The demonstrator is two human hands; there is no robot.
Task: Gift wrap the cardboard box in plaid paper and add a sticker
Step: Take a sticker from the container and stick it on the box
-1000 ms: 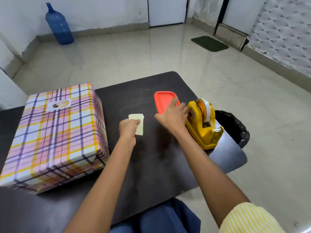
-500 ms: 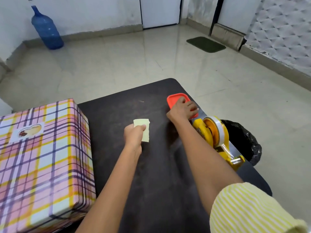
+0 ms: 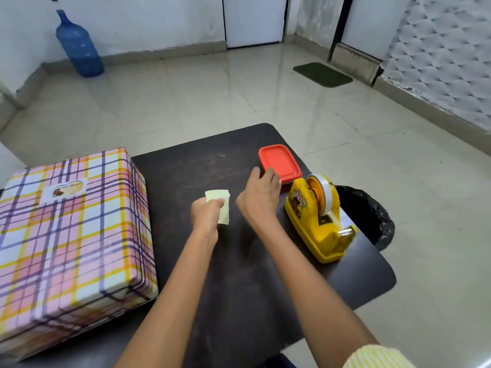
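Pale-yellow paper slip (image 3: 222, 205) pinched in the left hand (image 3: 207, 213); right hand (image 3: 259, 199), just beside it, fingers loosely spread, holding nothing, fingertips at the red container (image 3: 279, 162). Plaid-wrapped box (image 3: 71, 235), bearing its sticker (image 3: 65, 188), lies left of the pinch on the table (image 3: 239, 282).

Left hand (image 3: 206, 212) pinching paper slip (image 3: 222, 197), right hand (image 3: 259, 199) forward, fingers (image 3: 270, 174) relaxed, forearms outstretched
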